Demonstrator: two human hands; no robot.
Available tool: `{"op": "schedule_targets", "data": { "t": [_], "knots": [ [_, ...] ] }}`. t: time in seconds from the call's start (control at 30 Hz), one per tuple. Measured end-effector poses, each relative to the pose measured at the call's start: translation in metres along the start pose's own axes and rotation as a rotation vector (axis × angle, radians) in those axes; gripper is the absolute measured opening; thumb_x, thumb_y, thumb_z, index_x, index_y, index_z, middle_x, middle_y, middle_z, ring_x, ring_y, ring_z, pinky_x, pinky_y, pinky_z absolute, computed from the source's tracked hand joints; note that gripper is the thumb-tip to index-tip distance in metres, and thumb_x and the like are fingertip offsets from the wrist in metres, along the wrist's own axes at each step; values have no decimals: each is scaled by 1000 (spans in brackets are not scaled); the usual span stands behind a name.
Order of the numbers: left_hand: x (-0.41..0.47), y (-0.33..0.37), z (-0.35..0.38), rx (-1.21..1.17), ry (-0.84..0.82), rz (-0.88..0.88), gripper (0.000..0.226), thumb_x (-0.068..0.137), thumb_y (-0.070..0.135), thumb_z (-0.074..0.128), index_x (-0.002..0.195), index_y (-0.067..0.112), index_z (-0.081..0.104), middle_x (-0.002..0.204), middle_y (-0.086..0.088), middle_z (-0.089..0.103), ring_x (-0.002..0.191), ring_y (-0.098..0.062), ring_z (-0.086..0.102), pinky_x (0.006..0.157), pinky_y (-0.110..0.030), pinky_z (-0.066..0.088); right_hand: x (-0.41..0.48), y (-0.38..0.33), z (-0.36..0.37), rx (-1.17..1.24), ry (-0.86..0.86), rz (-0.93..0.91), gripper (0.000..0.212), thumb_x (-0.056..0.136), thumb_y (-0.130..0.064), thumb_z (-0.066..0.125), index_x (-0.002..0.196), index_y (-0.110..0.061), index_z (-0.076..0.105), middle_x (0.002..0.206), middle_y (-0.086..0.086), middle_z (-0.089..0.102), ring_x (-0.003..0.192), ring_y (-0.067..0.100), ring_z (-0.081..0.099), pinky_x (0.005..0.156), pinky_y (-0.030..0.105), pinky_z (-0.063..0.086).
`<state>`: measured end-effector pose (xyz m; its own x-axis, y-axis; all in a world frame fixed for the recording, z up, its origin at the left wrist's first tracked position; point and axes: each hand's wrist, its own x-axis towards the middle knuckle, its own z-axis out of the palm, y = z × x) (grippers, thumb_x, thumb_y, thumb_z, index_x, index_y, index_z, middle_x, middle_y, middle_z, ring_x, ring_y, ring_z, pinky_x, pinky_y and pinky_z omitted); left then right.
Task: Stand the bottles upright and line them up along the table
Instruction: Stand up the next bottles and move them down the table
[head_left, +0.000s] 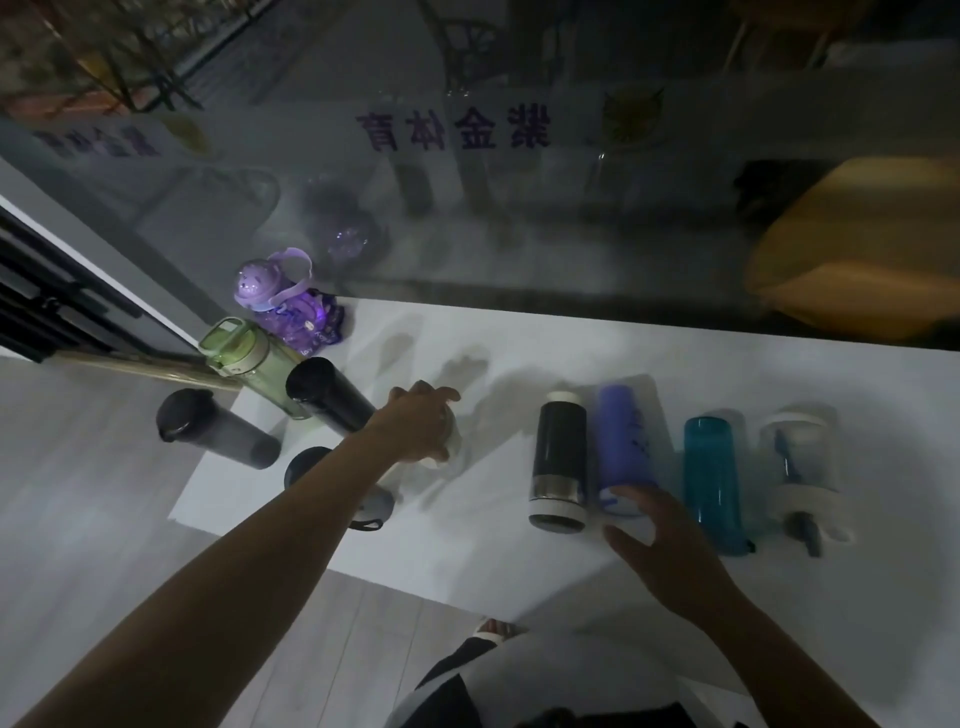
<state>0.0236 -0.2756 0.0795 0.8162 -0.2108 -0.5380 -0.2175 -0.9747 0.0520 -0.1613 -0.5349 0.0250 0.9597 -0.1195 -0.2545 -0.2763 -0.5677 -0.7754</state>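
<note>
On the white table (519, 525), several bottles stand upright at the left end: a purple one (291, 304), a green one (249, 358), a black one (324, 395), a smoky grey one (213, 431) and a dark grey one (311, 465) partly behind my forearm. My left hand (415, 423) is closed over the top of a pale bottle (453, 441). To the right lie a black flask (560, 462), a lilac bottle (623, 441), a teal bottle (714, 483) and a clear white-lidded bottle (802, 467). My right hand (660, 540) spreads open at the lilac bottle's near end.
A glass wall (467, 208) with printed characters runs along the table's far edge. The table's left edge lies just past the smoky grey bottle. Grey plank floor (78, 519) shows left and below. My foot (493, 631) is under the near edge.
</note>
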Motion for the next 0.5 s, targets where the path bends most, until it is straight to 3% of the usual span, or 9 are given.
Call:
{"op": "schedule_targets", "data": {
  "t": [0.13, 0.23, 0.3, 0.37, 0.5],
  "knots": [
    [-4, -4, -4, -38, -41, 43, 89, 70, 43, 80, 144, 41, 30, 139, -2, 41, 126, -31, 38, 102, -45, 42, -7, -4, 5, -22, 22, 65, 45, 84, -34, 66, 126, -27, 50, 116, -14, 47, 107, 6, 48, 90, 25, 36],
    [-7, -2, -15, -4, 7, 125, 84, 74, 59, 71, 146, 40, 30, 147, 1, 38, 132, -29, 37, 107, -44, 35, -13, -9, 8, -21, 10, 73, 48, 84, -35, 66, 128, -28, 49, 122, -13, 47, 112, 6, 48, 95, 25, 36],
    [-12, 4, -23, -54, 65, 203, 78, 79, 58, 67, 146, 38, 31, 151, 1, 36, 135, -28, 36, 109, -43, 34, -17, -11, 11, -50, 25, 74, 49, 83, -36, 67, 128, -28, 50, 125, -12, 49, 114, 5, 48, 96, 23, 35],
    [-19, 15, -21, -207, 144, 279, 76, 82, 54, 66, 146, 37, 31, 154, 1, 32, 139, -28, 32, 112, -45, 31, -23, -16, 14, -62, 55, 103, 49, 82, -34, 69, 127, -27, 52, 124, -10, 51, 114, 6, 47, 96, 21, 32],
    [-40, 47, 23, -739, 418, 349, 89, 81, 42, 74, 151, 27, 21, 157, -2, 27, 142, -23, 27, 115, -45, 30, -39, -25, 23, -63, 116, 180, 50, 82, -31, 70, 128, -28, 50, 122, -9, 50, 116, 9, 47, 97, 21, 30]
  ]
}}
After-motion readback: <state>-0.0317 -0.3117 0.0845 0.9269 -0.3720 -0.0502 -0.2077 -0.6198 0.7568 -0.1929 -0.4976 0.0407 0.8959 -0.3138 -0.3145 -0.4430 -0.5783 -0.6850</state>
